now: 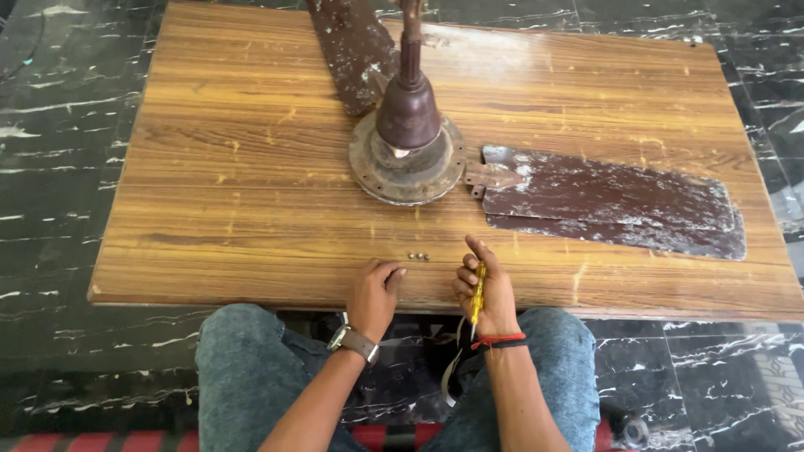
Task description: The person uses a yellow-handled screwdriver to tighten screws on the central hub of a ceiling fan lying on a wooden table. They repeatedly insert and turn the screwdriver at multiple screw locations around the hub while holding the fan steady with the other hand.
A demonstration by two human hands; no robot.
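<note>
Head cam: small dark metal screws (418,257) lie on wooden tabletop (251,167), just beyond L hand (373,293) (loosely curled, holds nothing, nearer), row running L-R; R hand (484,291) clasps slim yellow-handled screwdriver (477,295), axis upright.

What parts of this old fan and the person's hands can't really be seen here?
- Fan rod, head view: its top is cut off by the upper edge.
- Upper blade: its far end is cut off there too.
- Small screws: too small to tell their kind.
- Yellow screwdriver: its tip is hidden behind the right hand.
- Left hand: curled fingers hide the palm.
</note>
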